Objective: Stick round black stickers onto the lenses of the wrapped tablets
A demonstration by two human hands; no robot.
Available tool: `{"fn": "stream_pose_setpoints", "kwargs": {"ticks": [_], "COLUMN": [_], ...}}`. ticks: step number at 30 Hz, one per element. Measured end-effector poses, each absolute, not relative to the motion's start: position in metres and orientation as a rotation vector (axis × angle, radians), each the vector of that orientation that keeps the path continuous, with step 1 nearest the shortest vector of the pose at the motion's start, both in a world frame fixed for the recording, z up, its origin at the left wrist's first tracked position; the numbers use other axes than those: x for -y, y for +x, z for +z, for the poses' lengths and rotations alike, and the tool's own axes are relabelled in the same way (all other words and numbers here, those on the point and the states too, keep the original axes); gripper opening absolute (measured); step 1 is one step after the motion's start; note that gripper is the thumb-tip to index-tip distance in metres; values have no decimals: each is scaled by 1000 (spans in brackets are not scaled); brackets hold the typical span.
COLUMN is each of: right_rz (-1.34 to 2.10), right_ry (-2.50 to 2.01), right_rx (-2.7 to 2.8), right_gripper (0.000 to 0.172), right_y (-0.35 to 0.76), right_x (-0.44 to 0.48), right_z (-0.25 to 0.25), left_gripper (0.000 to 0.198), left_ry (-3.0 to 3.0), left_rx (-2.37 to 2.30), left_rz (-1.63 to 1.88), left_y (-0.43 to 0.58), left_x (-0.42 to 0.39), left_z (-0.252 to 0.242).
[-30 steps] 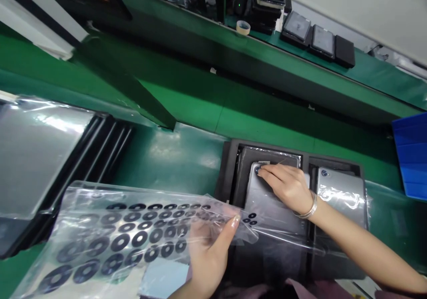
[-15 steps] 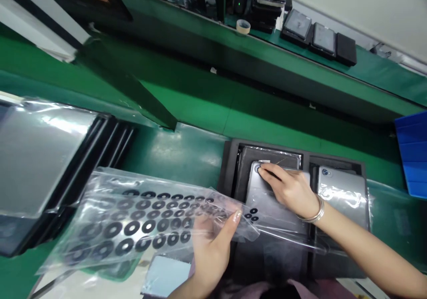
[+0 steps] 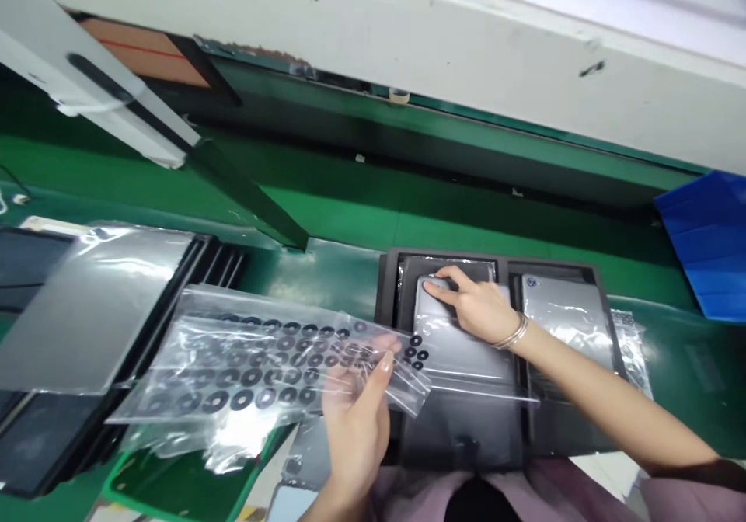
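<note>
My left hand point(image 3: 361, 398) pinches clear plastic sheets point(image 3: 250, 312) carrying rows of black ring stickers point(image 3: 240, 400). A smaller group of black rings point(image 3: 416, 353) shows at their right end, just past my fingers. My right hand point(image 3: 481, 308) lies over a grey tablet point(image 3: 460, 351) in a dark foam tray point(image 3: 388, 262). Its fingers are stretched out, with one fingertip pressed on the tablet's upper left corner, hiding the camera there. Beside it in the tray lies a second grey tablet point(image 3: 568, 316), its camera lens point(image 3: 531, 282) in view.
On the left stands a stack of dark trays with a plastic-covered grey panel point(image 3: 116, 297) on top. A green tray point(image 3: 180, 483) sits below the sheets. A blue bin point(image 3: 708, 242) is at the right, and a white beam point(image 3: 466, 48) crosses above the green bench.
The view has tilted, so the white beam covers most of the back shelf. My right fingers have spread a little and one presses on the tablet's corner. My left hand still holds the sheets.
</note>
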State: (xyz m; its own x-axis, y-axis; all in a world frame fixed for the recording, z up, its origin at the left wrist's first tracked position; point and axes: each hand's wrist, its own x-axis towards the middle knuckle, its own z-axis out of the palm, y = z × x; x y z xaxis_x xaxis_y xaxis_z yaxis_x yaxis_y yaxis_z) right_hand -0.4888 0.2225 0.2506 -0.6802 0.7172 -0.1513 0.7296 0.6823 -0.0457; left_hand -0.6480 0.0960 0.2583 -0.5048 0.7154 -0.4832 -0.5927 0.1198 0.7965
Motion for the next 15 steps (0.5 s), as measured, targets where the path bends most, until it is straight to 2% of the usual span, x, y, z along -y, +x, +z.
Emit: {"fn": "stream_pose_setpoints", "kwargs": {"ticks": [8,12,15], "right_rz": [-360,-1015,-1656], "right_ry": [1294,1231,1073], "right_rx": [-2732,-2828,-2893], "right_gripper": [55,39,46], "right_y": [-487,-474,-455], "right_x": [-226,-227,-197], "right_z": [250,274,300], "left_gripper": [28,32,36], "left_ry": [219,309,421], "left_rx": [-1385,-1350,-1372], "left_rz": [1614,1590,1495], "left_y": [-627,-608,-594], "left_x": [-77,-76,-74], "left_z": [272,284,289]}}
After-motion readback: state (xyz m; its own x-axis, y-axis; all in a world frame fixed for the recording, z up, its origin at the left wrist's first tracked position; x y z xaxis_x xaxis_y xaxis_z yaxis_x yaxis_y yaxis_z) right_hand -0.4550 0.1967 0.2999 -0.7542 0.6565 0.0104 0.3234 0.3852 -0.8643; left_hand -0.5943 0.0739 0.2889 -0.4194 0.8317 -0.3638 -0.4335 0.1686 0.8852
